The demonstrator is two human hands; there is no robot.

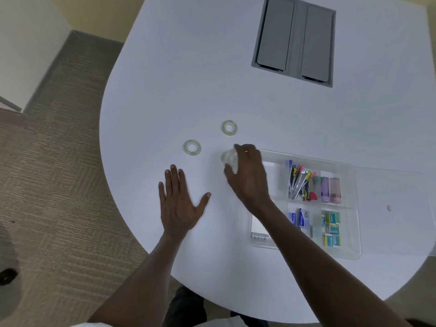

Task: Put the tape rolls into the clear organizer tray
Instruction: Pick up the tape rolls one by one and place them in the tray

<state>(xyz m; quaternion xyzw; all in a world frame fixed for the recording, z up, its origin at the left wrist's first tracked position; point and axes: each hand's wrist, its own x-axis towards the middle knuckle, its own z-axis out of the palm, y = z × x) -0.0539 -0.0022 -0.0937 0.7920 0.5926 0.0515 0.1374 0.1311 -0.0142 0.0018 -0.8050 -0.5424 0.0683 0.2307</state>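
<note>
Two clear tape rolls lie flat on the white table: one (192, 147) to the left, another (228, 127) farther back. A third tape roll (228, 158) is gripped in my right hand (247, 173), just left of the clear organizer tray (354, 232). The roll is blurred and partly hidden by my fingers. My left hand (179, 204) rests flat on the table with fingers spread, holding nothing, below the left roll.
The tray's compartments hold clips and pens (300, 185), two small tubes (330, 190), staple boxes (331, 228), and a white pad (259, 228). A grey cable hatch (295, 41) is set into the table at the back. The table's curved edge drops to carpet on the left.
</note>
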